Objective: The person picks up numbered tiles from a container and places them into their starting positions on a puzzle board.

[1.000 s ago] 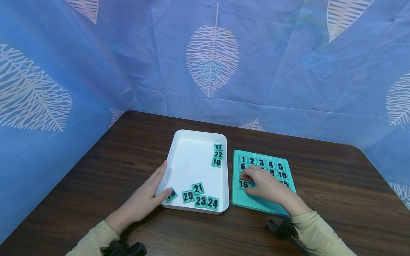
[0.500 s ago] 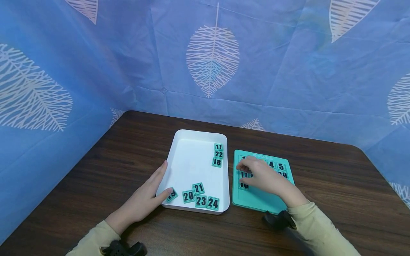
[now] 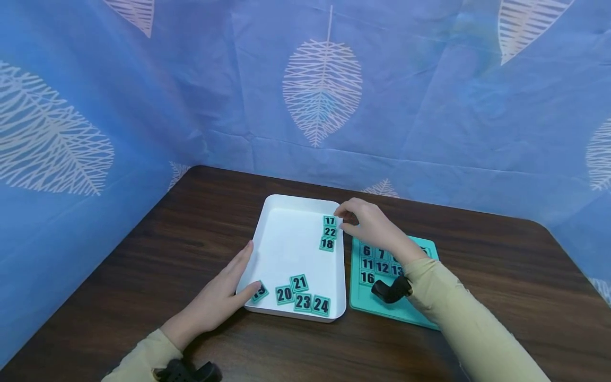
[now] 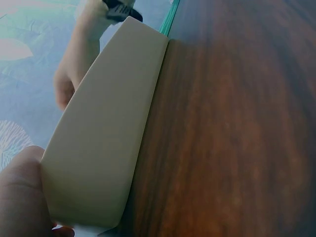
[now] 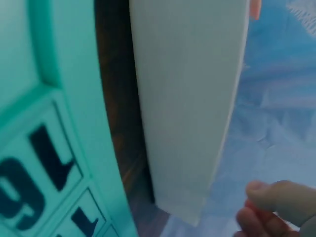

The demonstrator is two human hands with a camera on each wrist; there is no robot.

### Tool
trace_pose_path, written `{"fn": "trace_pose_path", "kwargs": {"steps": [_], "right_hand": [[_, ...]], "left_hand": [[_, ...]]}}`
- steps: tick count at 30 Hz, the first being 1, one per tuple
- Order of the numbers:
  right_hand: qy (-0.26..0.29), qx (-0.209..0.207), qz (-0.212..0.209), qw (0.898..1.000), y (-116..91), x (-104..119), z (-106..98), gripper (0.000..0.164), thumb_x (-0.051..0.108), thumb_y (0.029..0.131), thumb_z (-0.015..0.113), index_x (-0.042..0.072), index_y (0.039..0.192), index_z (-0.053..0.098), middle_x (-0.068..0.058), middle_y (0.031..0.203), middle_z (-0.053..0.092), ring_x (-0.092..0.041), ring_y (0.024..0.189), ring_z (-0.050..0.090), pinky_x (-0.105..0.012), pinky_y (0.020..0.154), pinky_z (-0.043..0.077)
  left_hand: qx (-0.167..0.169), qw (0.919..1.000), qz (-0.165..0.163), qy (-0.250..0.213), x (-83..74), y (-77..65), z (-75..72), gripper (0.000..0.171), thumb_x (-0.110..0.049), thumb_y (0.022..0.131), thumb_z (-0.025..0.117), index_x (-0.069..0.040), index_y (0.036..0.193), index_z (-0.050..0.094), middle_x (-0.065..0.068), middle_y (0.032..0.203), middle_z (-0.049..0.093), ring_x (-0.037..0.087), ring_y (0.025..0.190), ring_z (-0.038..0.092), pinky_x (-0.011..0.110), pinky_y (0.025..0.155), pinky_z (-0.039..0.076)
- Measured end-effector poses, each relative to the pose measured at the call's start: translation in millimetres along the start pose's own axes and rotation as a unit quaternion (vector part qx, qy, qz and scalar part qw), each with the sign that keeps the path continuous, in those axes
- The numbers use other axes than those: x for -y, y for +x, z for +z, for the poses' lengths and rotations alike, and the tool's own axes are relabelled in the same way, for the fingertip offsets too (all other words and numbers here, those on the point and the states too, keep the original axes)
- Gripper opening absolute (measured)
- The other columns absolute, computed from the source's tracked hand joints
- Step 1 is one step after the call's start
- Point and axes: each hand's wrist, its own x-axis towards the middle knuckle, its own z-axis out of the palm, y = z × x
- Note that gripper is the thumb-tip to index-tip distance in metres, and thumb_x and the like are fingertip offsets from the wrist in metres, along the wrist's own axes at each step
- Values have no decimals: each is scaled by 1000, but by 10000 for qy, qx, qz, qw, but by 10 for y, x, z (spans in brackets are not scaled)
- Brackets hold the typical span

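In the head view, a white tray (image 3: 288,239) holds several green-edged number tiles. Tiles 17 (image 3: 329,220), 22 (image 3: 330,232) and 18 (image 3: 326,244) line its right side. Tiles 20 (image 3: 284,294), 21 (image 3: 298,283), 23 (image 3: 303,302) and 24 (image 3: 321,305) lie near the front. My left hand (image 3: 215,297) rests along the tray's left edge, fingers straight, thumb over the front-left corner partly covering tile 19 (image 3: 261,292). Beside tile 17, my right hand (image 3: 367,223) hovers at the tray's right rim with bent fingers; no tile shows between them.
Right of the tray lies a green number board (image 3: 365,302), its upper rows filled with tiles and partly hidden by my right forearm. Both stand on a dark wooden table (image 3: 296,350). A blue cloth (image 3: 406,106) with white leaves hangs behind.
My right hand has left the board, moving left and away from me to the tray's far right side. The left hand stays on the tray.
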Motion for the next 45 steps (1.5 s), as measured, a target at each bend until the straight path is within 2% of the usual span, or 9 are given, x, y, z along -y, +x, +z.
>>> {"fn": "trace_pose_path", "kwargs": {"steps": [8,17,26,35,38,45], "right_hand": [[48,183,358,9992,294,-163,112,23,7,89,67,3,112,65,-9,107,61,-24,95,56,-38,80,49],[-37,479,741,9961,489,-259,246,25,10,91,66,4,114,66,-11,110,62,-25,100,57,-40,84,49],[-828,991,694,9892,612,-234,327,31,8,88,66,5,119,66,-11,113,65,-28,106,58,-52,93,39],[-1000,1471,584,9823,608,-189,323,35,8,88,67,4,122,63,-12,117,63,-30,109,56,-55,91,37],[-961,1515,530,9823,602,-182,329,34,7,88,66,3,121,63,-12,117,63,-30,108,56,-53,91,38],[-817,1545,406,9838,591,-174,341,31,2,88,64,-2,119,63,-16,115,62,-31,106,57,-43,87,48]], "left_hand": [[21,10000,21,-61,21,9,-4,78,-45,96,53,-22,155,6,2,159,10,23,143,14,54,109,26],[43,9999,18,-91,64,6,-6,79,-45,96,52,-21,155,5,4,159,9,25,144,14,55,108,25],[41,9999,24,-135,78,5,-3,78,-44,97,52,-21,155,5,4,159,9,24,144,13,54,109,23],[-43,9996,237,-119,83,-10,-15,77,-44,97,51,-18,155,5,5,159,9,26,143,14,55,108,24],[-47,9996,242,-126,82,-14,-14,77,-43,98,50,-18,155,6,5,159,9,26,143,14,55,109,24],[-28,9996,233,-127,79,-11,-11,77,-43,98,50,-18,155,6,4,159,9,25,143,14,55,109,24]]}}
